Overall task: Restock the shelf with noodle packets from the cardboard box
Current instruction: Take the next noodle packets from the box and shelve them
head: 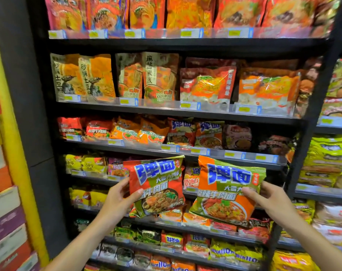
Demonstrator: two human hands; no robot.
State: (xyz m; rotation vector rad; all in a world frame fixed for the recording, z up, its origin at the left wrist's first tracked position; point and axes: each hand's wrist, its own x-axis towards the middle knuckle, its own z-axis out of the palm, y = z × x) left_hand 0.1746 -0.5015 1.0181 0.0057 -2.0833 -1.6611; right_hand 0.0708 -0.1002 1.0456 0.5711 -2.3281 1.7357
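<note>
My left hand (118,198) grips a red and green noodle packet (156,184) with blue characters by its left edge. My right hand (268,198) holds a matching orange and green noodle packet (226,190) by its right edge. Both packets are held upright in front of the black shelf (185,151), just below the row where similar packets (193,132) stand. The cardboard box is out of view.
The black shelving unit carries several rows crammed with noodle bags, each row edged with clear price-tag strips (215,152). A second shelf unit (330,153) stands at the right. Stacked cartons (3,212) and a yellow post (15,133) stand at the left.
</note>
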